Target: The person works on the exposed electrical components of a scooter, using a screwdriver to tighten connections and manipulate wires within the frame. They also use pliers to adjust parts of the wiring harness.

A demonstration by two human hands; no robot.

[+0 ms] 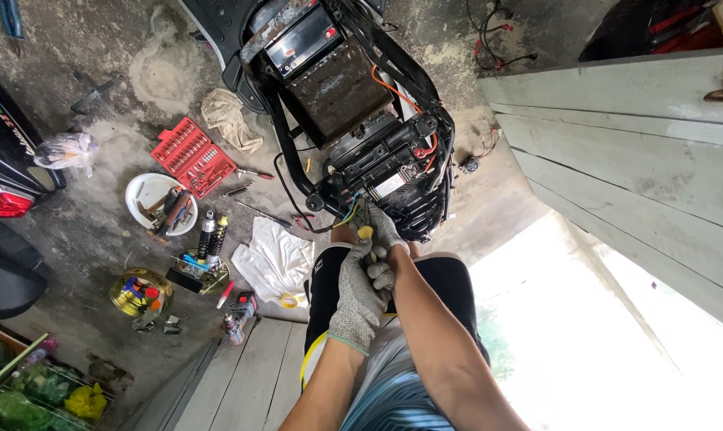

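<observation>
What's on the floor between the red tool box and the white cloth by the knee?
In the head view, between the red socket set and the white cloth lie loose hand tools and two spring shock absorbers on the concrete floor.

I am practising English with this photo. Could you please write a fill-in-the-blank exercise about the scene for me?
1. Both hands, the left hand and the right hand, wear grey knitted ____.
2. The socket set on the floor lies in an open ____ case.
3. The round white bowl sits to the ____ of the socket set in the picture.
4. The hands work at a bundle of ____ on the stripped scooter frame.

Missing words: gloves; red; left; wires
</observation>
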